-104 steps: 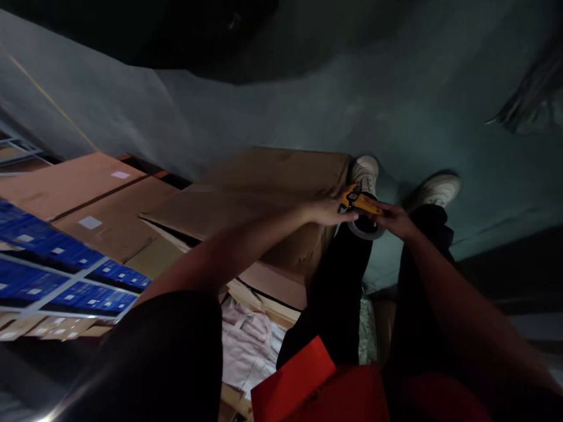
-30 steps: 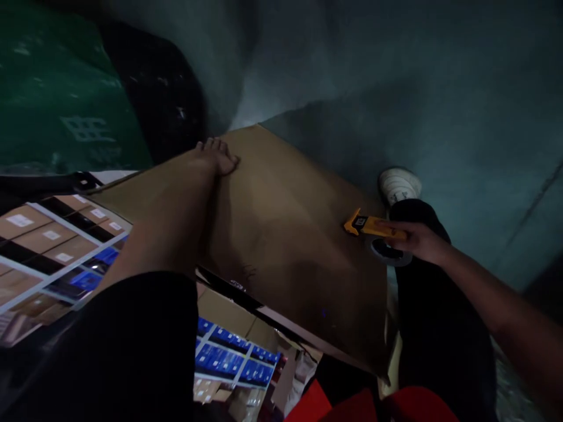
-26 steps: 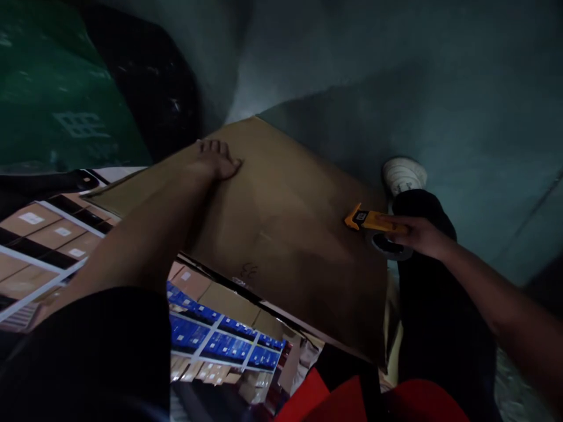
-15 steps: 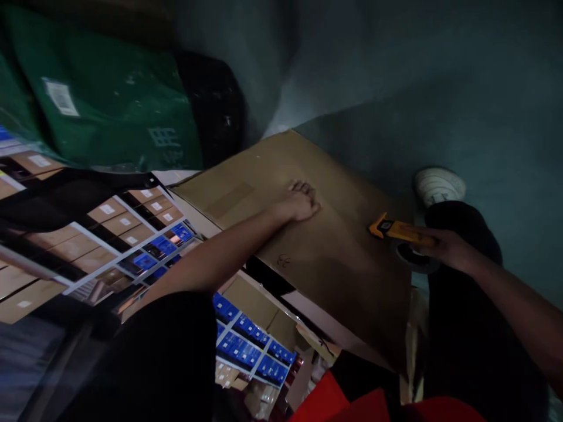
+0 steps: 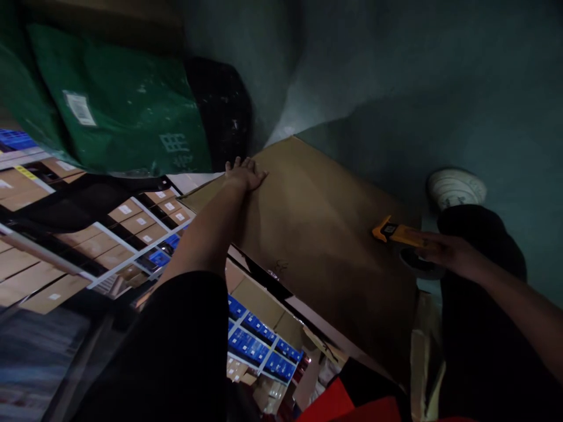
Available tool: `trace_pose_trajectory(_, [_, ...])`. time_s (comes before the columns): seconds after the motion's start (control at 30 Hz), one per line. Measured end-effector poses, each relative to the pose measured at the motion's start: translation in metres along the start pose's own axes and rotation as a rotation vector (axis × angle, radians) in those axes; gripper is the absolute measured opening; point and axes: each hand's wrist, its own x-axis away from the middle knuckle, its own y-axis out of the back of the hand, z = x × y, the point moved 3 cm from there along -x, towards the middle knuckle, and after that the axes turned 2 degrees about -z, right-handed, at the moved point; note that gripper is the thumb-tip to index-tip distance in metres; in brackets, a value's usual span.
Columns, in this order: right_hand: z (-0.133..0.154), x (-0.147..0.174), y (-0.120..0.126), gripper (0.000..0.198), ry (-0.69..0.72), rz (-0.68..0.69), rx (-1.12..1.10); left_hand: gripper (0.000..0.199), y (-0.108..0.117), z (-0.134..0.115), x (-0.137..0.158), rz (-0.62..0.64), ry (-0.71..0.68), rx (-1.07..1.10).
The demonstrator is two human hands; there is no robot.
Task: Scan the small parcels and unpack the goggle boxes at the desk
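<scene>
A large brown cardboard box (image 5: 316, 217) lies in front of me with handwriting on its surface, near the lower edge. My left hand (image 5: 244, 174) rests on the box close to its upper left edge, with fingers spread and nothing held. At the right side of the box, my right hand (image 5: 451, 252) is closed around the handle of an orange tape dispenser (image 5: 398, 233). A roll of tape (image 5: 417, 261) shows beneath it, partly hidden in shadow. The dispenser's head points left, over the box; whether it touches the cardboard I cannot tell.
A green and black sack (image 5: 132, 111) with a white label lies at the upper left, close to the box. Shelves with brown cartons (image 5: 125, 220) and blue boxes (image 5: 246, 346) stand at the lower left. My shoe (image 5: 457, 187) is on the dark floor (image 5: 475, 105) at right.
My left hand has slid from the middle of the box to its upper left edge, and its curled fingers have spread. My right hand still holds the tape dispenser over the box.
</scene>
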Motion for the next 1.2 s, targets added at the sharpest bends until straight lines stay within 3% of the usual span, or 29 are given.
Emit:
trace_pose_trajectory(0.17, [-0.009,-0.007,-0.001,0.061,0.031,0.004,-0.032,0.100,0.005,-0.013,-0.014,-0.071,0.064,0.058])
trace_pose_trajectory(0.27, [-0.008,-0.004,0.000,0.064,0.031,-0.032,-0.024,0.105,0.002,-0.044,0.018,-0.080,0.017,0.029])
trace_pose_trajectory(0.33, [-0.005,-0.002,-0.001,0.072,0.045,-0.027,-0.052,0.099,-0.015,-0.076,0.078,-0.092,-0.188,0.007])
trace_pose_trajectory(0.37, [-0.003,-0.003,-0.002,0.075,0.056,-0.020,-0.071,0.090,-0.028,-0.094,0.121,-0.126,-0.410,-0.003])
trace_pose_trajectory(0.47, [0.001,-0.007,-0.005,0.078,0.097,-0.006,-0.125,0.067,-0.083,-0.136,0.279,-0.377,-0.856,0.163])
trace_pose_trajectory(0.57, [0.007,-0.014,-0.011,0.083,0.146,0.016,-0.146,0.057,-0.156,-0.172,0.409,-0.632,-0.949,0.306])
trace_pose_trajectory(0.63, [0.011,-0.018,-0.016,0.086,0.182,0.032,-0.145,0.055,-0.207,-0.202,0.455,-0.736,-1.030,0.304])
trace_pose_trajectory(0.73, [0.010,-0.024,-0.023,0.083,0.225,0.055,-0.121,0.037,-0.266,-0.232,0.462,-0.847,-1.090,0.221])
trace_pose_trajectory(0.83, [0.001,-0.030,-0.025,0.077,0.259,0.047,-0.097,0.032,-0.295,-0.236,0.439,-1.002,-1.145,0.210])
trace_pose_trajectory(0.97, [-0.012,-0.029,-0.021,0.075,0.309,0.022,-0.083,0.042,-0.304,-0.229,0.418,-1.055,-1.173,0.350])
trace_pose_trajectory(1.2, [-0.021,-0.015,-0.018,0.078,0.436,0.053,-0.099,0.026,-0.297,-0.237,0.418,-1.201,-1.143,0.498])
